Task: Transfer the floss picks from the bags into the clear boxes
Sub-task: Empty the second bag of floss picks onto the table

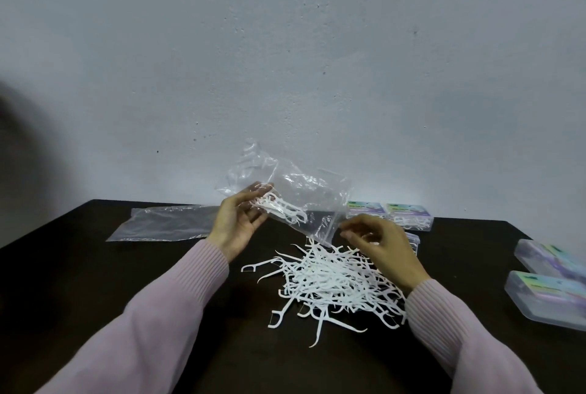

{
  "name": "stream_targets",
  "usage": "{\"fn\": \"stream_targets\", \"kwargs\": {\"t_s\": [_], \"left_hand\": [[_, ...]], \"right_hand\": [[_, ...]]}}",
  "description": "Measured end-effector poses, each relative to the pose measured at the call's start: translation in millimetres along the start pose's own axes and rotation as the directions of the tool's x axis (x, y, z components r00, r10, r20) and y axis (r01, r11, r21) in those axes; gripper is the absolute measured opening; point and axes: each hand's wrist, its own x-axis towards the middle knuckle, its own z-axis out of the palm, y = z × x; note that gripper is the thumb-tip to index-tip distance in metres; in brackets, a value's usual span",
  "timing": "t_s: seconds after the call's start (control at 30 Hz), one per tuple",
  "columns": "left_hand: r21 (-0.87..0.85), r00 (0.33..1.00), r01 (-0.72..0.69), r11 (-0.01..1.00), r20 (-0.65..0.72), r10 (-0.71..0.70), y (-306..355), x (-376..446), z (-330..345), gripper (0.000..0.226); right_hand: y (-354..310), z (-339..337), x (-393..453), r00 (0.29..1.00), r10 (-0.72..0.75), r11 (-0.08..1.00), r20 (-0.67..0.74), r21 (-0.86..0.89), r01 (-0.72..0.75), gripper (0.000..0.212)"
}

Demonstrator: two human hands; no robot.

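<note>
Fingers (253,200) of the left hand (236,222) are gripping a clear bag (295,191) above the tabletop (126,267), right hand (377,248) pinching its lower edge, over piled floss picks (333,282), boxes (545,298) nearby.

A person in pink sleeves holds a clear bag (304,191) above a dark table (95,282). The left hand (237,222) grips the bag near a few floss picks (279,208) inside it. The right hand (377,244) pinches the bag's lower edge. A pile of white picks (329,286) lies on the table below. A flat empty bag (165,224) lies to the left. Clear boxes sit at the back (409,214) and at the right edge (551,295).
</note>
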Motion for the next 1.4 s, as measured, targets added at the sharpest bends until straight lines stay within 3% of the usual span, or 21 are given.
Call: {"fn": "stream_targets", "kwargs": {"t_s": [0.17,0.47,0.77,0.97,1.07,1.33,1.4], "left_hand": [[0.034,0.991,0.065,0.997,0.113,-0.069,-9.1,-6.4,7.4,0.039],[0.024,0.962,0.127,0.992,0.239,-0.129,-5.7,-10.4,14.7,0.047],[0.019,0.947,0.120,0.993,0.297,-0.120,-4.8,-11.2,17.6,0.036],[-0.008,0.945,0.117,0.993,0.308,-0.109,-1.4,-10.5,18.6,0.036],[-0.008,0.944,0.122,0.992,0.310,-0.114,-1.8,-10.7,19.0,0.036],[-0.071,0.943,0.150,0.986,0.309,-0.121,-2.1,-8.5,16.0,0.036],[-0.074,0.943,0.152,0.986,0.308,-0.123,-2.1,-8.5,15.9,0.036]], "right_hand": [[-9.2,3.6,0.0,1.000,-0.007,0.983,-0.002,0.184,0.007,0.016],[-9.7,5.9,0.2,0.995,-0.016,0.975,0.103,0.221,-0.007,0.031],[-6.2,10.3,-0.4,0.979,-0.026,0.999,0.202,0.029,0.020,0.033],[0.7,11.3,-1.4,0.977,0.004,0.981,0.213,-0.191,0.038,0.019],[4.4,10.3,-0.7,0.976,0.021,0.973,0.217,-0.230,0.031,0.007],[2.0,9.4,-0.4,0.966,0.088,0.940,0.243,-0.342,0.001,0.019],[1.1,9.6,-0.3,0.957,0.113,0.944,0.269,-0.330,-0.019,0.007]]}}
